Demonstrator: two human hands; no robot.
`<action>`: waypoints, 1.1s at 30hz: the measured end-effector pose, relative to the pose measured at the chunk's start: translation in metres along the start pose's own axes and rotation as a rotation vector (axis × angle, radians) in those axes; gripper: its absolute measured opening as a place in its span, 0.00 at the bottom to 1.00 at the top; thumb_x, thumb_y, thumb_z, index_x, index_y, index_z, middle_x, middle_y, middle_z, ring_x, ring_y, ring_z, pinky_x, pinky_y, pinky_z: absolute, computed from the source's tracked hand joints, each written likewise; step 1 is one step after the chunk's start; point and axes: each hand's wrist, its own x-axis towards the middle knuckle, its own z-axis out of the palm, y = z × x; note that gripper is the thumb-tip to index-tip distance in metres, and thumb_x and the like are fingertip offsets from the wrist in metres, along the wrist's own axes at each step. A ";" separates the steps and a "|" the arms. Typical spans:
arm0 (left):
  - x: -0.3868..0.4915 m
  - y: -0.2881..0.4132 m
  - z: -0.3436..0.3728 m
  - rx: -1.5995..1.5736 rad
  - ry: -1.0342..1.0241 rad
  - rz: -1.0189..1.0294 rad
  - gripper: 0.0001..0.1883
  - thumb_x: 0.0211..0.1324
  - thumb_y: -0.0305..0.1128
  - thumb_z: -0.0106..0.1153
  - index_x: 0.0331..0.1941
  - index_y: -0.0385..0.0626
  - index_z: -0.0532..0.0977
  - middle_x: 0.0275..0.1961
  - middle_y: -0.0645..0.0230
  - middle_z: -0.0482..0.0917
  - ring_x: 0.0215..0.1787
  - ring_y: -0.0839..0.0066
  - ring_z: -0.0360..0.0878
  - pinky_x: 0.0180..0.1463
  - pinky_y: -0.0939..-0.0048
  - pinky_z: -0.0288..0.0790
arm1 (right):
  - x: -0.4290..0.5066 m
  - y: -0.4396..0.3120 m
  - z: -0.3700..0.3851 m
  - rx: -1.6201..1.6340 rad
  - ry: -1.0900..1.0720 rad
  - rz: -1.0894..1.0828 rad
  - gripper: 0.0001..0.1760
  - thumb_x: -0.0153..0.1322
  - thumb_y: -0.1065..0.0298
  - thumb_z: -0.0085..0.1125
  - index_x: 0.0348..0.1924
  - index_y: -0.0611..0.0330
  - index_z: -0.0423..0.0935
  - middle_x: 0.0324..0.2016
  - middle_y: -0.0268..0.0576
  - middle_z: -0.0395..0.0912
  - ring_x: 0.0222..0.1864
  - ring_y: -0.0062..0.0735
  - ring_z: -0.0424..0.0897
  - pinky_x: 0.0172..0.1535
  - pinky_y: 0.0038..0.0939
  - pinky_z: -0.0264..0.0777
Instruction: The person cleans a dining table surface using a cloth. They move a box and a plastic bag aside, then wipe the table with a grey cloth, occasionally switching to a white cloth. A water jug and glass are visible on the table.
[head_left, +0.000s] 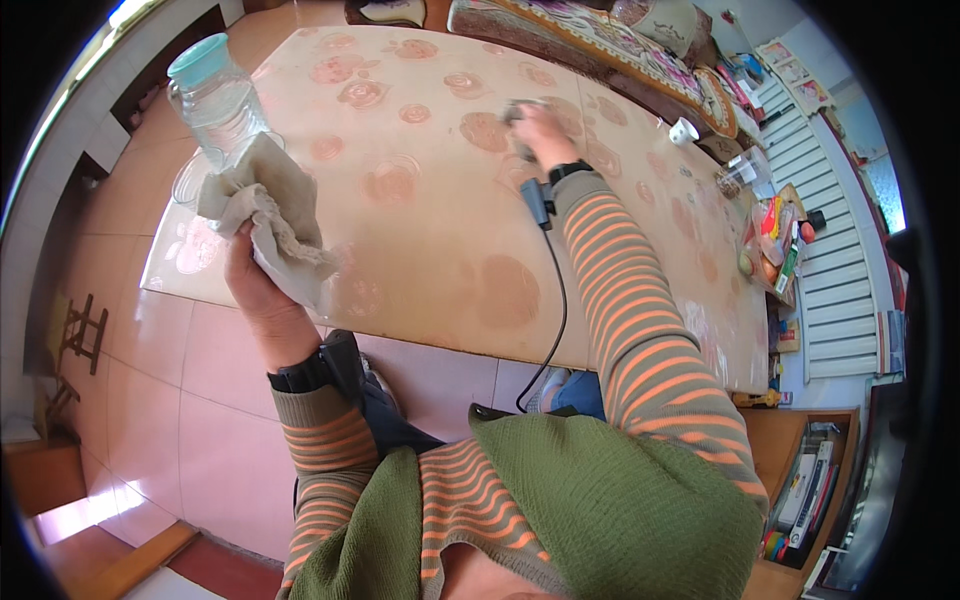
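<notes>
My left hand (264, 289) holds up a crumpled whitish cloth (289, 202) above the near left part of the table. My right hand (544, 133), slightly blurred, presses a dark greyish cloth or pad (521, 112) on the far middle of the tabletop. A clear plastic-like cover with rose patterns lies over the table (442, 232). Just beyond the whitish cloth stand a glass jug (225, 105) of clear liquid with a turquoise lid and a drinking glass (191, 180), partly hidden by the cloth.
A white cup (683, 132), a clear container (744, 172) and a bag of packaged goods (772, 244) are at the right side. A covered sofa (600, 45) borders the far edge. A black cable (564, 300) hangs from my right wrist device across the near edge.
</notes>
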 end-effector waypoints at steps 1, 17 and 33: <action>0.000 -0.001 0.001 0.030 0.000 0.015 0.22 0.67 0.34 0.46 0.63 0.39 0.69 0.60 0.58 0.76 0.64 0.58 0.73 0.71 0.51 0.64 | 0.002 -0.024 -0.001 0.055 -0.141 -0.052 0.18 0.67 0.59 0.56 0.47 0.57 0.80 0.52 0.50 0.79 0.55 0.52 0.77 0.57 0.43 0.73; -0.003 -0.011 0.007 0.172 -0.002 -0.066 0.23 0.67 0.34 0.48 0.63 0.38 0.69 0.59 0.58 0.77 0.61 0.62 0.75 0.66 0.58 0.69 | -0.265 0.031 -0.126 0.258 -0.125 -0.050 0.20 0.64 0.79 0.56 0.50 0.61 0.77 0.51 0.51 0.78 0.55 0.47 0.77 0.59 0.38 0.71; 0.000 -0.058 0.029 1.193 -0.277 -0.046 0.23 0.55 0.27 0.61 0.57 0.40 0.76 0.45 0.64 0.83 0.45 0.74 0.81 0.47 0.72 0.73 | -0.269 -0.178 -0.070 0.332 -0.016 -0.737 0.14 0.60 0.71 0.57 0.39 0.55 0.81 0.42 0.42 0.79 0.47 0.47 0.78 0.51 0.41 0.75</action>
